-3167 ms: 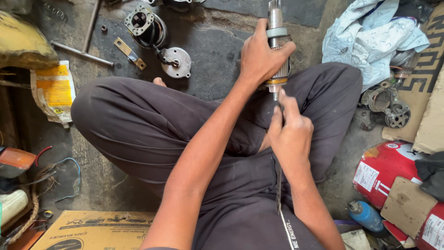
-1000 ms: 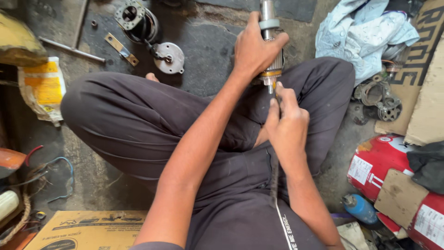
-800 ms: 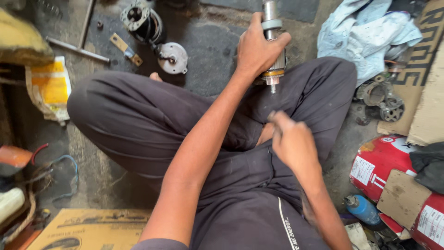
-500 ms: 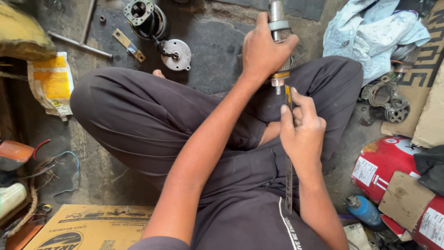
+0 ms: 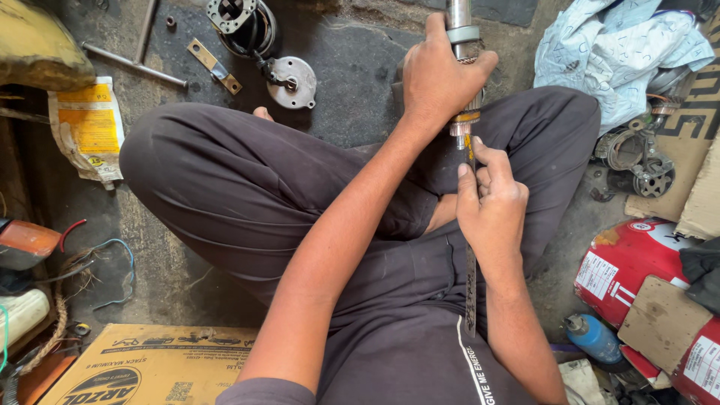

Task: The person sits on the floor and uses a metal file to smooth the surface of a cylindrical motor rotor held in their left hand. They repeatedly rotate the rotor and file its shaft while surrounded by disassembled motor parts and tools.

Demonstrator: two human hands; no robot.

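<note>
Top centre: my left hand [image 5: 439, 79] is wrapped tight around the metal shaft [image 5: 462, 45], which I judge heavy, rigid, greasy; best held mid-length. Below it, my right hand [image 5: 491, 206] is closed on a thin flat file [image 5: 470, 300].

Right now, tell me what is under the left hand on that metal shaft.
The left hand wraps the metal shaft; only a grey collar above and a brass end below show. The gripped middle is hidden.
</note>
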